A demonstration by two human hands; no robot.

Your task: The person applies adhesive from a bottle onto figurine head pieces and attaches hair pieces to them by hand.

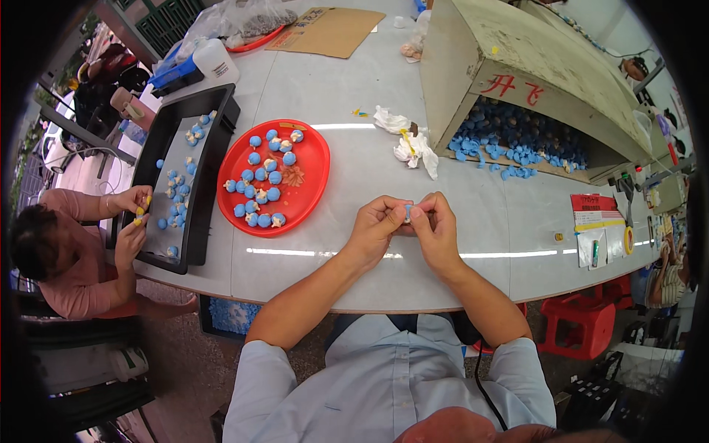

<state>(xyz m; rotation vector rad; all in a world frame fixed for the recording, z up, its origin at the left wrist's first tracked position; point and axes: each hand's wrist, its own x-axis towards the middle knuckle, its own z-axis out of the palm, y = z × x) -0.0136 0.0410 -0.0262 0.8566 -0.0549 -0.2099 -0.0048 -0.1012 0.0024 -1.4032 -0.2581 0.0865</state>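
Two hands meet | left hand (375, 221) and right hand (436, 225) pinching one small blue piece (407, 213), steadying it; red tray (314, 159) at ten o'clock

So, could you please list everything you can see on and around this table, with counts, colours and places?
Table: one, pale grey, centre.
Red tray: one, round, left of centre.
Blue pieces on it: about twenty, some with white parts.
Black tray: one, far left, holding more blue pieces.
Big open box: one, beige, top right, blue pieces spilling out.
White scraps: a few, beside the box.
Cardboard sheet: one, brown, top.
Red stool: one, lower right.
Co-worker: one, pink top, left.
Left hand and right hand: pinching one small blue piece together.
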